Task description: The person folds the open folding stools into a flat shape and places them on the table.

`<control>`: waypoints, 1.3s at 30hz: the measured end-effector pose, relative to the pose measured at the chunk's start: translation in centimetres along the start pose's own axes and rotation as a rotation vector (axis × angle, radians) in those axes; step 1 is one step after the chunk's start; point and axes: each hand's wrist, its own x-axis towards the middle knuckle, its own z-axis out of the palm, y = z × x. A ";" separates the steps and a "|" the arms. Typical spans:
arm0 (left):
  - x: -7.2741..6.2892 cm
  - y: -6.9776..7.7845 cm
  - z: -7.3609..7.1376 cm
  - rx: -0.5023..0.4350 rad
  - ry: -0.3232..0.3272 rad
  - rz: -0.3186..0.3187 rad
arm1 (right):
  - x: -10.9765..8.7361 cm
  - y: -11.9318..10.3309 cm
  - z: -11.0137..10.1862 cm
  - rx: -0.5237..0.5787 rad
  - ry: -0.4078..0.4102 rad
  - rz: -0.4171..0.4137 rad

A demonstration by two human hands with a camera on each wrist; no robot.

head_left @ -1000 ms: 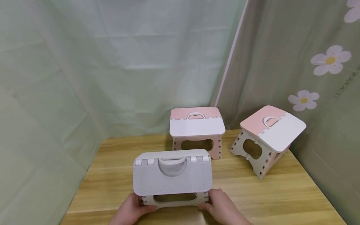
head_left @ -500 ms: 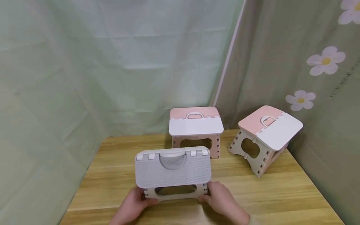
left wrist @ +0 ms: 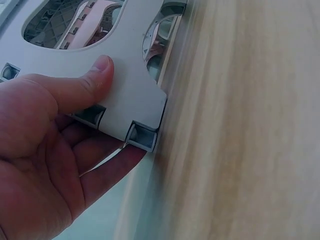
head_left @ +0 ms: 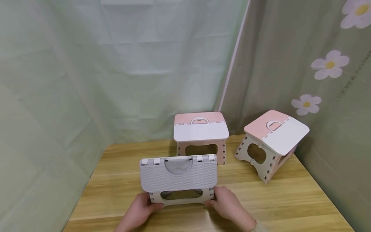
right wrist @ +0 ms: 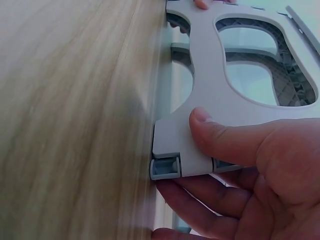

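Surface [head_left: 104,190]: yellowish streaked wood, its near edge outside the head view.
Far stool [head_left: 201,132]: pink and white, upright near the middle of the far edge.
Corner stool [head_left: 273,140]: pink and white, upright, askew by the far right corner.
Grey stool [head_left: 179,183]: midway between side edges; contact with wood unclear.

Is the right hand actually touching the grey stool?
Touching. The right wrist view shows the right hand gripping the grey stool, its thumb against the stool's surface.

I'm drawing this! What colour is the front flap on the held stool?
Light grey, with a rippled texture; the flap shows best in the head view.
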 end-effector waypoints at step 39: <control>0.0 0.0 -0.1 0.041 0.003 0.040 | 0.4 -0.6 0.4 0.021 0.029 0.035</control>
